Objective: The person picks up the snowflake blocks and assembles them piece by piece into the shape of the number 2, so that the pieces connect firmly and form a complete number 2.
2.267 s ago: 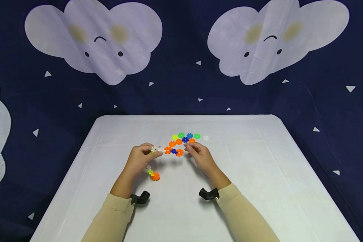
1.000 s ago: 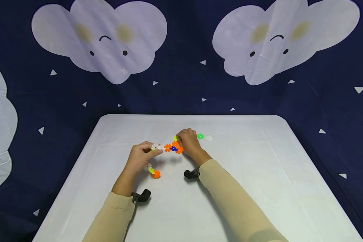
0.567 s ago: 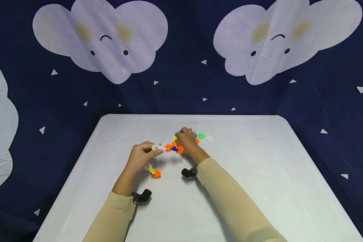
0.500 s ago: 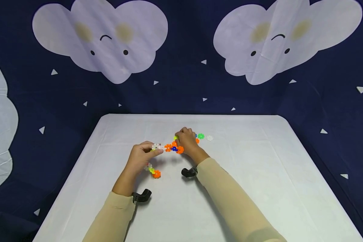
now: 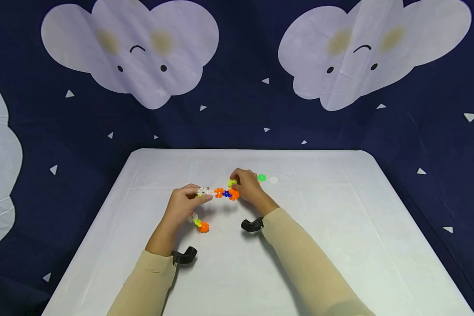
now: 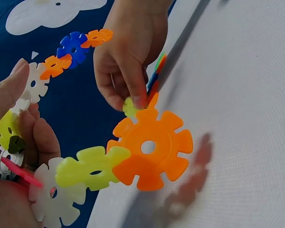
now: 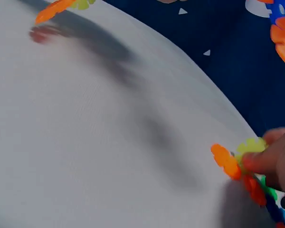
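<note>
My left hand (image 5: 181, 204) grips a chain of slotted flower-shaped plastic discs above the table. One arm of the chain, with orange and blue discs (image 6: 72, 50), stretches to the right; the other hangs down through a yellow disc (image 6: 88, 171) to an orange disc (image 6: 168, 159). White discs (image 6: 37, 80) lie at the fingers, which partly hide the chain. Beyond its right end, my right hand (image 5: 249, 186) pinches a yellow disc (image 7: 249, 146) between thumb and fingers, low over the table. Orange discs (image 7: 226, 161) and a green disc (image 7: 270, 190) lie beside those fingertips.
A loose green disc (image 5: 262, 177) and a white disc (image 5: 274, 180) lie on the white table (image 5: 339, 245), right of my right hand. Behind the table hangs a dark blue cloth (image 5: 237, 123) with cloud prints. A black wrist device (image 5: 184, 255) sits by each cuff.
My right hand has left the chain's right end and reached up to the loose discs. Lately it draws back slightly, the yellow disc in its fingertips. My left hand stays nearly still.
</note>
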`<state>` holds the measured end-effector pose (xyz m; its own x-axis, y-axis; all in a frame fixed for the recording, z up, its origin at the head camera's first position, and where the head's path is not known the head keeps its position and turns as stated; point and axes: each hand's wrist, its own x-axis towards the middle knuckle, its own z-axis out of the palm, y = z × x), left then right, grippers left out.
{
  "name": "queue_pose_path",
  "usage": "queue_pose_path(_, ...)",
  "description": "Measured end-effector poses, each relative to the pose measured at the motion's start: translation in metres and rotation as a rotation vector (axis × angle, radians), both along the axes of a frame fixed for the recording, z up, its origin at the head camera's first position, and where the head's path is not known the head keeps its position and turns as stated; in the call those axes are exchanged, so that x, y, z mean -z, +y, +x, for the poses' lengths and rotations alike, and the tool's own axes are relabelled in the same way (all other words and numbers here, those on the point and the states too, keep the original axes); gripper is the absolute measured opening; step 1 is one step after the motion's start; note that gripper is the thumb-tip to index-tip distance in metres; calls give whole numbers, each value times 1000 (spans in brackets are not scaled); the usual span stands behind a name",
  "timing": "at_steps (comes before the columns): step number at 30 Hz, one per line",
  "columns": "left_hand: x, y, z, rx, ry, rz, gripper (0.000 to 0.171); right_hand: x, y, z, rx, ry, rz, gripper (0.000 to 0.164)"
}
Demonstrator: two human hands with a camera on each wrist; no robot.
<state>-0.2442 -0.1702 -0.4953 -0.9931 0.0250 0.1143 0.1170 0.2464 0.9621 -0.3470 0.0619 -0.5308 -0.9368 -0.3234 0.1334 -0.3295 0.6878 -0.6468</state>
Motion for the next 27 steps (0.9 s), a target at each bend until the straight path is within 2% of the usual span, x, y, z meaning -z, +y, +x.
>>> queue_pose_path(6,-1,0,0,-8,-11,12,25,1,23,14,19,-60,-387,17)
queue_pose_path(12,-1,-2,-1,-26,-24,31,28,-3,47,40,62,-261,-784,20)
queue_pose_path(15,-2,-2,-2,-22,-15,53,27,-4,55,52,45,-359,-953,23)
queue_pose_path(22,0,0,-1,9,2,75,27,-4,59,75,12,-578,-1132,13)
queue_pose_path(27,1,2,-1,33,18,92,27,-5,55,83,-8,-661,-1205,21)
